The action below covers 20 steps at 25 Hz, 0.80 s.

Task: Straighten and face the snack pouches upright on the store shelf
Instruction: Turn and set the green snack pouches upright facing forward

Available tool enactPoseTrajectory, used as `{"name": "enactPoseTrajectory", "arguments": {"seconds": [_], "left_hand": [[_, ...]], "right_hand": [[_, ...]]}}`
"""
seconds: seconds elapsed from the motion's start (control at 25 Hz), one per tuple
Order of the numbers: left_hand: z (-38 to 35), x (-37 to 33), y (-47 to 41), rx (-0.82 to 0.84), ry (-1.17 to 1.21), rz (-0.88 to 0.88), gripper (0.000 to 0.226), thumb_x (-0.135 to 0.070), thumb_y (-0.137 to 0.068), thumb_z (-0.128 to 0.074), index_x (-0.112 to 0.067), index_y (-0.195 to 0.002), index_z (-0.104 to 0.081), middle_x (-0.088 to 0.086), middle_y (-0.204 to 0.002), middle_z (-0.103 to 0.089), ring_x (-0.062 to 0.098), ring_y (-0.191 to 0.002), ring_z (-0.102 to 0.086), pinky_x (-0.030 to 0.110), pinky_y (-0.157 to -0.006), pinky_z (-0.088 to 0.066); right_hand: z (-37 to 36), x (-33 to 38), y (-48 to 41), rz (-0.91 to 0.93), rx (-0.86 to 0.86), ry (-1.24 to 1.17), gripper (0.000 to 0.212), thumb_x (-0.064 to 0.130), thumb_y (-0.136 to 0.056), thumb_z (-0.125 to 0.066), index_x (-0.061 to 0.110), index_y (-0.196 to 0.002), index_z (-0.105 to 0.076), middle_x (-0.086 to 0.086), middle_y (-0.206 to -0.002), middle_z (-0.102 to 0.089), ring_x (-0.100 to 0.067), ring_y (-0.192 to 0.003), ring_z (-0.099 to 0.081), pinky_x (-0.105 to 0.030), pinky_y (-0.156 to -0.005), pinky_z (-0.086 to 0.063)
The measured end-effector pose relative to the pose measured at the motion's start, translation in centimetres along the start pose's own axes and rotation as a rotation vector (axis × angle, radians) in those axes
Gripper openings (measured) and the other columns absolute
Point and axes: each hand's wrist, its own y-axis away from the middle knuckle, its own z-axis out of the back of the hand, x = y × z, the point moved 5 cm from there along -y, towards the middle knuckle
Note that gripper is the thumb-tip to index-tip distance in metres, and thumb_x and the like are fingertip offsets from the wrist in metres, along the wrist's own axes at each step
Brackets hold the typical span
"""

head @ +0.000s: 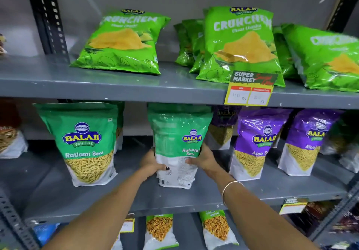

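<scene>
Both hands' fingers (pixel 162 167) clasp the Ratlami Sev pouch (pixel 177 144) (upright, back facing out)

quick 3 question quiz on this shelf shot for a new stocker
1. True or false: both hands grip the green Ratlami Sev pouch.
2. Which face of it shows? A) front with the sev picture B) back print
3. What colour are the Aloo Sev pouches to its right?

Key: 1 true, left hand and right hand hold its lower sides. 2 B. 3 purple.
</scene>
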Motion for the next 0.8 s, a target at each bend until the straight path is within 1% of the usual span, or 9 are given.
{"name": "enactPoseTrajectory", "arguments": {"seconds": [0.12,0.2,0.32,0.44,0.52,0.64,0.72,0.76,0.8], "left_hand": [[0.5,1.1,-0.2,-0.131,0.014,0.003,0.071,0.000,-0.058,-0.083,-0.001,-0.121,-0.051,0.018,-0.121,-0.065,0.029,-0.109,-0.061,0.031,-0.082,-0.047],[0.6,1.4,-0.4,-0.157,0.023,-0.004,0.073,0.000,-0.059,-0.083,0.000,-0.123,-0.049,0.018,-0.123,-0.063,0.029,-0.110,-0.060,0.032,-0.084,-0.047],[0.7,1.4,-0.9,-0.030,-0.031,0.010,0.079,0.003,-0.062,-0.078,-0.004,-0.131,-0.039,0.014,-0.129,-0.058,0.028,-0.115,-0.056,0.034,-0.093,-0.047],[0.9,1.2,-0.8,0.138,-0.066,0.009,0.067,0.011,-0.070,-0.064,-0.006,-0.131,-0.044,0.008,-0.122,-0.059,0.018,-0.100,-0.054,0.020,-0.073,-0.047],[1.7,1.4,-0.8,0.150,-0.060,0.030,0.049,0.010,-0.075,-0.058,-0.007,-0.121,-0.053,0.003,-0.110,-0.058,0.013,-0.092,-0.052,0.013,-0.061,-0.042],[2.2,2.0,-0.5,0.176,0.022,0.118,0.032,-0.001,-0.080,-0.063,-0.013,-0.108,-0.055,0.007,-0.101,-0.061,0.018,-0.096,-0.053,0.025,-0.072,-0.044],[1.9,2.3,-0.4,0.196,0.017,0.122,0.053,-0.009,-0.077,-0.070,-0.015,-0.124,-0.046,0.007,-0.100,-0.062,0.020,-0.099,-0.055,0.028,-0.077,-0.045],[1.5,2.2,-0.2,0.201,0.000,0.108,0.065,-0.011,-0.076,-0.073,-0.017,-0.132,-0.041,0.008,-0.106,-0.061,0.021,-0.103,-0.056,0.030,-0.080,-0.048],[1.0,2.1,-0.2,0.190,-0.026,0.081,0.076,-0.012,-0.073,-0.076,-0.017,-0.137,-0.035,0.011,-0.118,-0.058,0.024,-0.112,-0.054,0.034,-0.088,-0.049]], "right_hand": [[-1.1,-0.4,-1.1,0.029,-0.055,0.112,0.068,-0.014,-0.061,-0.076,0.000,-0.124,-0.052,-0.018,-0.122,-0.066,-0.030,-0.114,-0.062,-0.044,-0.100,-0.049],[-1.4,-0.7,-1.7,0.017,-0.054,0.118,0.067,-0.011,-0.062,-0.078,0.003,-0.123,-0.053,-0.015,-0.120,-0.067,-0.029,-0.113,-0.062,-0.042,-0.099,-0.050],[-1.3,-1.3,-2.2,-0.044,-0.049,0.182,0.066,0.002,-0.067,-0.081,0.000,-0.122,-0.045,-0.015,-0.125,-0.062,-0.028,-0.115,-0.060,-0.038,-0.098,-0.049],[-1.2,-2.7,-2.0,-0.224,-0.023,0.245,0.061,0.028,-0.077,-0.075,0.001,-0.115,-0.036,-0.018,-0.127,-0.056,-0.026,-0.088,-0.061,-0.036,-0.069,-0.052],[-1.7,-3.3,-1.8,-0.292,0.002,0.144,0.050,0.029,-0.081,-0.070,0.007,-0.104,-0.032,-0.017,-0.119,-0.057,-0.023,-0.072,-0.058,-0.032,-0.053,-0.048],[-2.1,-3.4,-1.9,-0.274,0.047,0.044,0.038,0.009,-0.084,-0.063,0.010,-0.102,-0.029,-0.007,-0.098,-0.049,-0.019,-0.074,-0.052,-0.029,-0.057,-0.046],[-2.4,-3.4,-1.6,-0.232,0.204,0.134,0.041,-0.001,-0.081,-0.061,0.011,-0.109,-0.034,-0.003,-0.093,-0.048,-0.012,-0.071,-0.047,-0.024,-0.060,-0.041],[-2.6,-3.4,-1.5,-0.191,0.300,0.183,0.051,-0.001,-0.078,-0.066,0.010,-0.118,-0.036,-0.003,-0.102,-0.050,-0.012,-0.082,-0.051,-0.023,-0.069,-0.045],[-2.8,-3.4,-1.2,-0.155,0.382,0.233,0.069,0.005,-0.074,-0.073,0.010,-0.131,-0.033,-0.005,-0.120,-0.048,-0.017,-0.107,-0.050,-0.028,-0.089,-0.046]]}}
